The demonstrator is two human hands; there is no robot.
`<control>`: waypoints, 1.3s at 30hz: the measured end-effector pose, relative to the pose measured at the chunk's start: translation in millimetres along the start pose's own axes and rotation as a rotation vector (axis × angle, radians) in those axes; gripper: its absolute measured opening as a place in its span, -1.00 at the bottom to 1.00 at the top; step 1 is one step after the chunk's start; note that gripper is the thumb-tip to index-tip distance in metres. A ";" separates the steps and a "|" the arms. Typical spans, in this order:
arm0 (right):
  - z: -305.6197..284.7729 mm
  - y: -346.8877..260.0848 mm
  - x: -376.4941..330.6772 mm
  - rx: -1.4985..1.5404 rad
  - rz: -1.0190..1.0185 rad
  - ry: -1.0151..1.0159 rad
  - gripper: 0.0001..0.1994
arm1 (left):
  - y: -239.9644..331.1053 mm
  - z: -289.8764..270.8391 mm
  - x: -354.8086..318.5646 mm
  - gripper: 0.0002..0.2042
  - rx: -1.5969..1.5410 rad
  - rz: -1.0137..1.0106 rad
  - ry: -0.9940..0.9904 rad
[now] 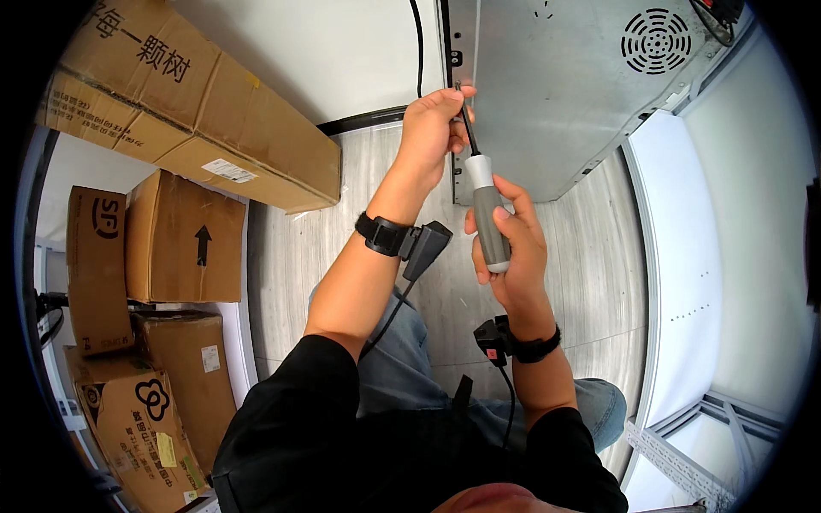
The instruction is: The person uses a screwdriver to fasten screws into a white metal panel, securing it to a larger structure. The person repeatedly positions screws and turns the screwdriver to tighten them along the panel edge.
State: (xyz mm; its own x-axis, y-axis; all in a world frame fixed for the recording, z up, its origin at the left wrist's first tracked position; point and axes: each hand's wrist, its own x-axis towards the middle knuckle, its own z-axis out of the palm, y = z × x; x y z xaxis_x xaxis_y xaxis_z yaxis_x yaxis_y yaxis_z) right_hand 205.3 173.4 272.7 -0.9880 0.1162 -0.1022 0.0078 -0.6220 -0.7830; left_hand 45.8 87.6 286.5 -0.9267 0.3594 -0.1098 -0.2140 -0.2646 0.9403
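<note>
My right hand (pixel 523 235) is wrapped round the grey handle of a screwdriver (pixel 489 209), whose dark shaft slants up and left. At the tip of that shaft, the thumb and fingers of my left hand (pixel 432 128) are pinched together. A tiny metal piece seems to show there, too small to name. Both hands are at the left edge of a grey sheet-metal panel (pixel 547 111), which has small holes and brackets along its side. Whether the tip touches the panel, I cannot tell.
Cardboard boxes stand at the left: a long one (pixel 256 128) and several smaller ones, including one with an arrow (pixel 184 244). A black cable (pixel 419 51) hangs by the white wall. Round vent slots (pixel 656 43) mark the panel. White panels (pixel 676 282) line the right side.
</note>
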 end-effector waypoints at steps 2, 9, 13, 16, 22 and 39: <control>-0.2 0.7 -0.3 0.000 -0.006 -0.011 -0.58 | 2.3 3.7 -4.1 -0.76 0.003 0.005 0.031; 6.1 -1.1 -1.6 0.068 -0.004 -0.039 -0.59 | 5.6 -1.8 -7.0 -0.79 -0.053 0.005 0.042; 10.0 -4.0 -3.3 0.020 0.029 -0.013 -0.57 | 6.1 -2.5 -6.6 -0.80 -0.056 -0.003 0.031; 17.8 -3.7 -4.1 -0.086 0.021 0.024 -0.56 | 7.0 -3.7 -7.2 -0.79 -0.022 -0.030 0.018; 24.1 -1.2 -1.1 -0.190 -0.013 0.033 -0.53 | 14.9 -8.4 -13.0 -0.77 0.059 -0.066 -0.043; -11.8 18.4 24.6 -0.184 0.249 -0.319 -0.43 | 12.8 -19.9 -5.8 -0.71 0.198 -0.021 -0.088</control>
State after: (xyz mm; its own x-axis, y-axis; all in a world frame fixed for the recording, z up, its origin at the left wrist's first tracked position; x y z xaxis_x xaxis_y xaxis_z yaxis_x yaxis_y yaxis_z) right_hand 182.9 173.9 248.6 -0.9506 -0.2823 -0.1291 0.2500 -0.4494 -0.8576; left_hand 42.2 64.3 292.8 -0.8904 0.4417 -0.1096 -0.1599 -0.0781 0.9840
